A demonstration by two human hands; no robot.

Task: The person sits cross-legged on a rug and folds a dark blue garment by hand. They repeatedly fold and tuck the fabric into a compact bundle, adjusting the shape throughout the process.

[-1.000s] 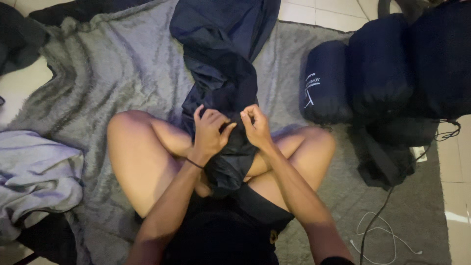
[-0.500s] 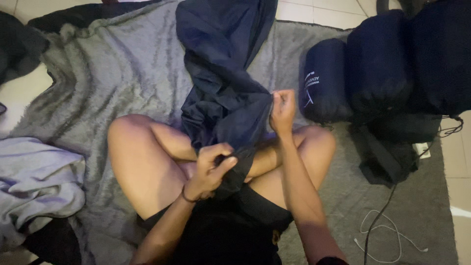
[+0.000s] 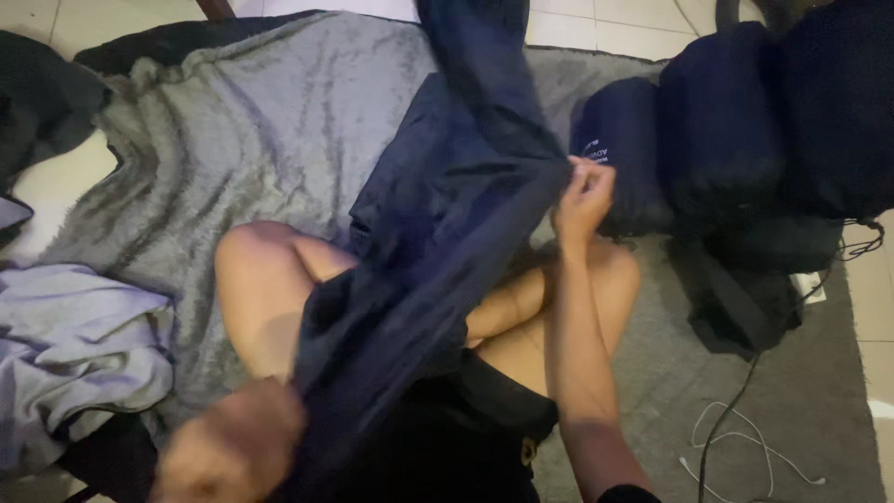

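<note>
We have pulled our hands well apart since a second ago, when both were bunched together on the dark navy garment (image 3: pixel 438 242) over our lap. Now our right hand (image 3: pixel 584 197) is raised at right of centre, fingertips pressed together in a pinch on the cloth's edge, while our left hand (image 3: pixel 233 447) has swept down to the lower left of the frame, blurred by motion; it appears curled around the lower end of the cloth, though the blur keeps us from seeing the fingers clearly. The garment, crumpled half a second ago, is now drawn into a taut diagonal band from the lower left up to the pinch, with the rest of it trailing toward the top centre of the frame over the grey fleece blanket (image 3: pixel 242 140). From this we judge that the cloth is being stretched out flat along one edge and that the work on it is only beginning. Our crossed bare legs (image 3: pixel 270 289) lie under the band. A pale lilac garment (image 3: pixel 74 354) sits crumpled at the left edge, dark navy bags (image 3: pixel 726 130) are stacked at upper right, and a white cable (image 3: pixel 745 447) loops at lower right.
</note>
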